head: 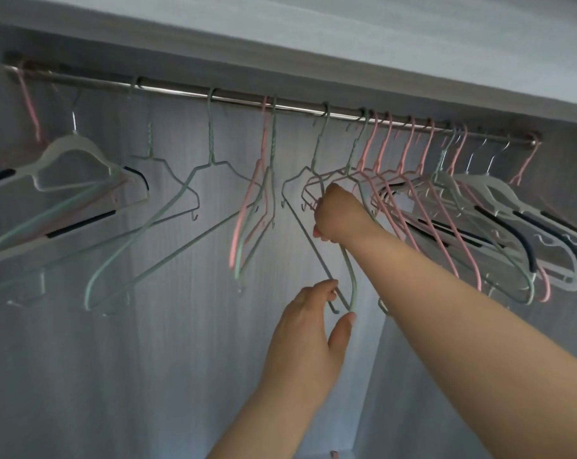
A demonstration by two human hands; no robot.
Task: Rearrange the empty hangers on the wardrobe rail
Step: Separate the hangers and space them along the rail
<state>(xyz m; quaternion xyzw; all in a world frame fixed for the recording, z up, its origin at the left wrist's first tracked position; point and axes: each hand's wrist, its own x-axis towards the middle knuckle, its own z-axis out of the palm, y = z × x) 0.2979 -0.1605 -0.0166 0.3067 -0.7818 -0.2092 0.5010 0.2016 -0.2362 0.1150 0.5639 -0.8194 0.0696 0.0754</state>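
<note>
Progress: roughly halfway, at a guess

Right hand curls round the upper arm of one green hanger. Left hand pinches its lower tip. It hangs hooked mid-rail. Six hooks sit spread to the left. The pink, green and white crowd on the right overlaps too much to count and probably needs spacing.

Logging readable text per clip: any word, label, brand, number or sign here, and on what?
None: no print shows on the green hanger that the left hand and right hand hold, the pink hangers, the rail or the back panel. A pinkish thing at the bottom edge is too cut off to tell.
</note>
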